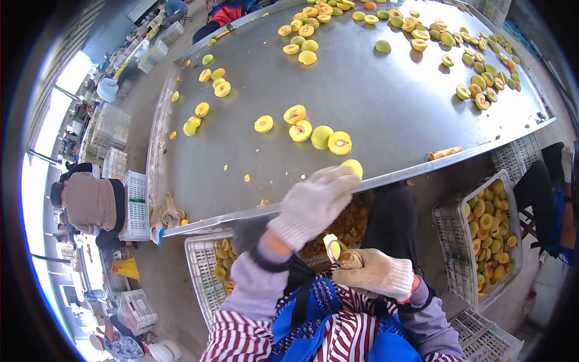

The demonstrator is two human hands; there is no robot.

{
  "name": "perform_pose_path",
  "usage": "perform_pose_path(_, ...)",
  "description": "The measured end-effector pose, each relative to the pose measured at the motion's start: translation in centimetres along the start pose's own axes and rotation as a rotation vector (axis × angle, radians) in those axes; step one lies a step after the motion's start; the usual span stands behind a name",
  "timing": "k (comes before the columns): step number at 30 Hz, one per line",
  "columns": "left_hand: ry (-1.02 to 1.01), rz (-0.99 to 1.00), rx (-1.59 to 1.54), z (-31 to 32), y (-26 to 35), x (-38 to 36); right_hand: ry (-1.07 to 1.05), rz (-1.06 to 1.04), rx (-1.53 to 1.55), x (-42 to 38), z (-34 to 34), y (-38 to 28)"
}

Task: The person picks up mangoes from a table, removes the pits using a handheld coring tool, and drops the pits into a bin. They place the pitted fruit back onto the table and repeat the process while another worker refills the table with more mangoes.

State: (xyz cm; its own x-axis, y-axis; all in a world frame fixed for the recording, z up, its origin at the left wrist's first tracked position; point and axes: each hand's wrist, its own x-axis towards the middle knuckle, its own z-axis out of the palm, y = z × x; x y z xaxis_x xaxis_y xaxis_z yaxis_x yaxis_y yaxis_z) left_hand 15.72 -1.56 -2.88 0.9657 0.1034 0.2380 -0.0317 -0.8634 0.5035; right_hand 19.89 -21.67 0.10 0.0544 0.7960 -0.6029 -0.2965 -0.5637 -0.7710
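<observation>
The left hand [315, 202], in a white knitted glove, is closed on a yellow peach half [353, 167] at the near edge of the grey metal table [356, 90]. The right hand [375, 273], also gloved, is clamped on a small pitting tool with a yellow tip [333, 247], held near the body above a white plastic crate of fruit [208, 271].

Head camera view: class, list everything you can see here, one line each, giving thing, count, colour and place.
Metal table: one, grey, centre.
Halved fruit: many, yellow-green, scattered over the table.
Fruit crate: one, white, right of the table, full of yellow halves.
Crate under table edge: one, white, holding fruit.
Seated person: one, brown top, far left.
Left hand: white knit glove, putting a yellow fruit piece on the table edge.
Right hand: white knit glove, gripping a small tool.
</observation>
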Motion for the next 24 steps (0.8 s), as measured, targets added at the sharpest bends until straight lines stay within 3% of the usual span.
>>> perform_pose_path(3,-0.037,0.180,0.081,5.2,-3.1,4.5,0.149,0.034,-0.008,-0.9,-0.7,0.8)
perform_pose_path(5,-0.429,-0.061,0.243,6.3,-4.4,5.9,0.205,0.061,0.018,-1.2,-1.1,1.3)
perform_pose_path(11,-0.389,-0.212,0.304,4.9,-7.8,4.8,0.313,0.071,-0.062,-0.8,-1.7,1.9)
perform_pose_path(12,-0.407,-0.338,0.247,3.3,-6.4,5.4,0.324,0.023,-0.137,-0.7,-1.6,1.7)
perform_pose_path(13,-0.405,-0.340,0.250,2.2,-5.9,5.1,0.322,0.020,-0.138,-0.5,-1.5,1.9)
perform_pose_path(15,-0.276,-0.677,-0.560,0.7,-5.4,3.7,0.379,-0.127,-0.324,0.4,-1.3,2.8)
perform_pose_path(17,-0.311,-0.457,-1.241,0.4,-4.1,1.2,0.395,-0.194,-0.391,1.8,-1.0,3.6)
perform_pose_path(19,-0.284,-0.206,-1.217,-0.3,-2.2,-0.9,0.540,-0.366,-0.634,3.0,-0.5,3.5)
perform_pose_path(21,-0.215,-0.277,-1.152,-0.7,-1.7,-2.0,0.573,-0.430,-0.637,2.5,0.2,1.7)
perform_pose_path(23,-0.123,-0.539,-1.585,-0.9,-2.3,-2.7,0.561,-0.258,-0.275,1.4,0.4,-0.6)
perform_pose_path(24,-0.083,-0.548,-1.522,-1.5,-1.8,-2.6,0.613,-0.350,-0.377,1.2,0.7,-0.7)
